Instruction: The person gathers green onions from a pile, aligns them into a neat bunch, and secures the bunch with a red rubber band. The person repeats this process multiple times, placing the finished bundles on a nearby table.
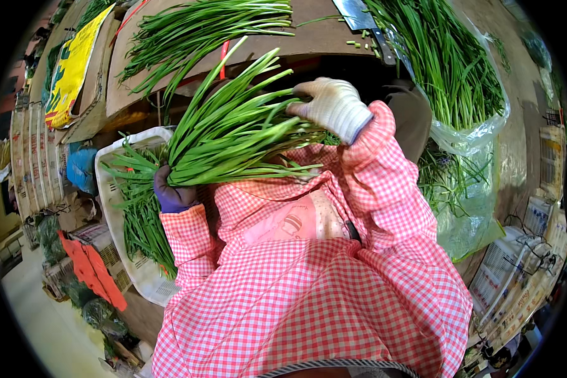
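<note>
My left hand (172, 189), in a dark purple glove, grips a bunch of long green garlic chives (227, 137) near the leafy end. Their pale stem ends fan out to the upper right, across my lap. At those ends is my right hand (333, 106) in a white knitted glove, thumb and forefinger around the stem tips. Whether it pinches any stem is unclear. Beneath my left hand, a white plastic crate (105, 189) holds more chives (146, 227). Another pile of chives (208, 33) lies on the brown board (312, 42) before me.
A cleaver (359, 16) with a dark handle lies on the board beside cut stem pieces (356, 45). At the right, a clear plastic bag (472, 134) holds a large heap of chives (444, 71). Loose leaves (453, 175) lie below it. A yellow printed sheet (73, 71) sits at the left.
</note>
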### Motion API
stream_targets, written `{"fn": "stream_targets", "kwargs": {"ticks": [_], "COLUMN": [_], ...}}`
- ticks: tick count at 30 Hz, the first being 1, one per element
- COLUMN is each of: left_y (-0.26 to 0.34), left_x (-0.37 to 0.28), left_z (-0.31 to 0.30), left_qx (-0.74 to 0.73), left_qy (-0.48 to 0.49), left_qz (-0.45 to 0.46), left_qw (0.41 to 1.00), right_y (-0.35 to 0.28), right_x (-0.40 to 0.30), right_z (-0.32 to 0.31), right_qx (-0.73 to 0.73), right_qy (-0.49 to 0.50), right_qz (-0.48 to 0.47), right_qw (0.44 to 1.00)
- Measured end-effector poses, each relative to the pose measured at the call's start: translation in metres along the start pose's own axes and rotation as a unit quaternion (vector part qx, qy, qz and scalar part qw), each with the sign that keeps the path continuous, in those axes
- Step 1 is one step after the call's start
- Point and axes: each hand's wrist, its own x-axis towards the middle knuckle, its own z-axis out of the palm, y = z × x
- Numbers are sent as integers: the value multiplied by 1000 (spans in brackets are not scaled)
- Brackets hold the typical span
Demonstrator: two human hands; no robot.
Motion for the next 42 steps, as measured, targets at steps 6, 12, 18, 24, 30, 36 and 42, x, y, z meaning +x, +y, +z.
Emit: {"fn": "stream_targets", "kwargs": {"ticks": [6, 12, 18, 24, 30, 36, 42], "left_y": [-7, -12, -15, -11, -24, -23, -18], "left_x": [1, 2, 5, 14, 31, 37, 45], "left_z": [7, 4, -2, -21, -22, -22, -45], "left_qx": [-2, -34, -49, 1, -44, -47, -14], "left_qy": [-9, -16, -11, -32, -83, -106, -62], "left_qz": [-6, -8, -28, -55, -52, -71, -57], "left_qw": [1000, 999, 998, 998, 994, 991, 996], "right_y": [22, 31, 77, 42, 13, 17, 64], "right_x": [15, -32, -68, -60, -33, -42, -79], "right_z": [35, -10, -16, 16, 60, 61, 5], "right_qx": [98, 217, 301, 355, 365, 583, 579], "right_qy": [-35, -2, 116, 1, 39, 144, 288], "right_qz": [-58, 179, 391, 212, 90, 190, 269], "right_qw": [993, 960, 862, 910, 926, 777, 714]}}
